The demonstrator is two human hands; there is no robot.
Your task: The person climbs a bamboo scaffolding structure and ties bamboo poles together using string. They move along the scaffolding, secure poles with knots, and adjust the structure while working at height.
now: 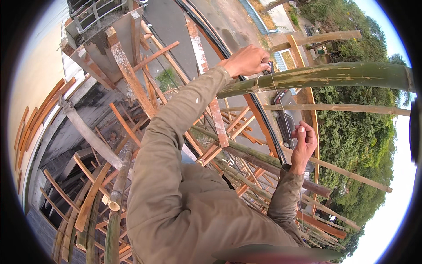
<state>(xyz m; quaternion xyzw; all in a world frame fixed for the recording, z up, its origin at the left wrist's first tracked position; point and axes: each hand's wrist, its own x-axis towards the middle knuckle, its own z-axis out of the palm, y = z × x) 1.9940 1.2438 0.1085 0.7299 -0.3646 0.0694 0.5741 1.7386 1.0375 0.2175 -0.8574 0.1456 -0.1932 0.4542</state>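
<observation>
A thick green bamboo pole runs across the upper right. Thin wire or cord is looped round it near its left part, in a small loop. Above the pole, my left hand is closed, and a small dark thing I cannot make out shows at its fingertips. From there a strand of thin wire passes in front of the pole and down to my right hand, which is below the pole with its fingers pinched on the strand. More of the strand seems to hang below that hand.
Wooden planks and bamboo poles form scaffolding below and to the left. A concrete structure stands at the upper left. Far below are a road and a dark car. Trees fill the right side.
</observation>
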